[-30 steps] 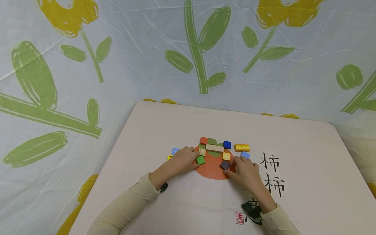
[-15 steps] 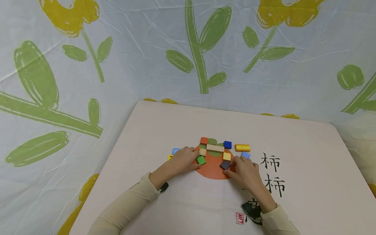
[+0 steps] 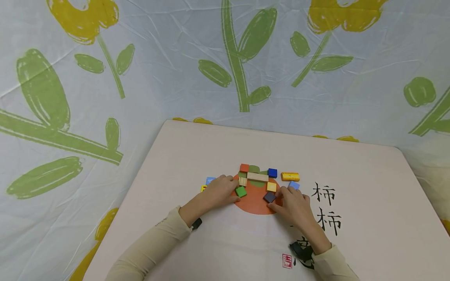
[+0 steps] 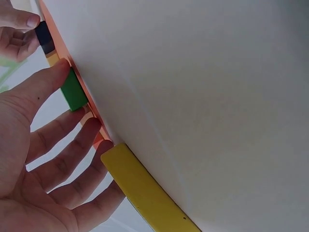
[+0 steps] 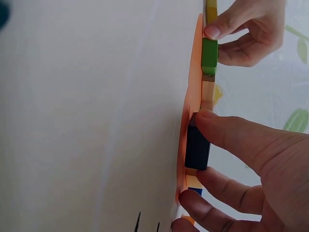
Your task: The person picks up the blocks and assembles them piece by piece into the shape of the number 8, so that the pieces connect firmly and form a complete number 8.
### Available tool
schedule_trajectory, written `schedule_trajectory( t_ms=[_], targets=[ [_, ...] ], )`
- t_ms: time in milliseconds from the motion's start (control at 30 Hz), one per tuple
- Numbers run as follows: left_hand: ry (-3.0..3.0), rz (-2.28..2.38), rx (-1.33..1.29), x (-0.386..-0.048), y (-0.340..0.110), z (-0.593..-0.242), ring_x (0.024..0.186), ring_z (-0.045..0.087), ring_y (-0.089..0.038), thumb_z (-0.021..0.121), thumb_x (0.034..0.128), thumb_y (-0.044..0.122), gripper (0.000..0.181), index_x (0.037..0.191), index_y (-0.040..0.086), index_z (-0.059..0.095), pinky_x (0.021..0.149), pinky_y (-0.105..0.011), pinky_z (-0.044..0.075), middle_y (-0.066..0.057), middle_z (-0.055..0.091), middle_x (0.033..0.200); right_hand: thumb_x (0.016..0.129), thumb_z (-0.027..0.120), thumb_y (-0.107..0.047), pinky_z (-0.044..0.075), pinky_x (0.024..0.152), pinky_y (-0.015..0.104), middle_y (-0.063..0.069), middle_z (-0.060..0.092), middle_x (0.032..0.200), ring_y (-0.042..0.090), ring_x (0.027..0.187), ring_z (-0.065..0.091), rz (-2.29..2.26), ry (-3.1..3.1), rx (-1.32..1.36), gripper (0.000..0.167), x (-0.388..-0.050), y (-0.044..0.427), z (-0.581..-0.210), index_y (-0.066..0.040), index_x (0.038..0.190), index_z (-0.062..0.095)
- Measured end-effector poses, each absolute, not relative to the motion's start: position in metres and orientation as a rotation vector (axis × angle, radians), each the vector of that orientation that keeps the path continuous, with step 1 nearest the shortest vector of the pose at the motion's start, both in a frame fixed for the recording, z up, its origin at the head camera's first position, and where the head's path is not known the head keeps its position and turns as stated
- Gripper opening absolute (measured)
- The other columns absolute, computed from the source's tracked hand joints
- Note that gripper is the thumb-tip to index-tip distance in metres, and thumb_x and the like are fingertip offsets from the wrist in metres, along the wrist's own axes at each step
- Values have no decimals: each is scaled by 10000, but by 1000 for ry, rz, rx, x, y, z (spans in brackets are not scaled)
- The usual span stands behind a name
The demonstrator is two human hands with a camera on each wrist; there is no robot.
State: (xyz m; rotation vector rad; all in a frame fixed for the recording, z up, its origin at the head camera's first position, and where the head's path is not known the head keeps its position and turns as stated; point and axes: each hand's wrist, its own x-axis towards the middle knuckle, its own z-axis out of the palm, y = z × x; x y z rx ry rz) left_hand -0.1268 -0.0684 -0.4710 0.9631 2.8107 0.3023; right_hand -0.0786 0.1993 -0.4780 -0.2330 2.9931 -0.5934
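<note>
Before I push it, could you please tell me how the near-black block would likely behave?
The near-black block is probably stiff, judging by its crisp edges. With its flat sides, it should slide rather than roll. Lying low, it seems unlikely to tip.

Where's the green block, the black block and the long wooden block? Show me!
Green block [image 3: 241, 192]: head view, middle of its top.
Black block [image 5: 198, 147]: right wrist view, the side facing the camera.
Long wooden block [image 3: 258, 177]: head view, middle of its top.
</note>
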Motion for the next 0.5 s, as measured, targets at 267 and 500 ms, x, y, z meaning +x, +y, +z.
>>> schedule_trajectory(
  t_ms=[267, 500],
  targets=[
    [2822, 300, 968, -127, -69, -473, 778, 515, -153, 766, 879, 443, 369, 1040, 120, 687, 644, -247, 440, 7, 603, 919, 800, 849, -369, 350, 875, 636, 20, 518, 845, 285, 854, 505, -593, 2997, -225, 389, -79, 199, -478, -106, 944, 602],
    [2819, 289, 964, -127, -69, -474, 814, 536, -158, 770, 874, 447, 385, 1059, 119, 690, 671, -255, 465, 5, 607, 932, 793, 854, -363, 351, 869, 644, 23, 517, 842, 288, 852, 504, -594, 2998, -231, 395, -79, 199, -479, -102, 944, 599]
  ],
)
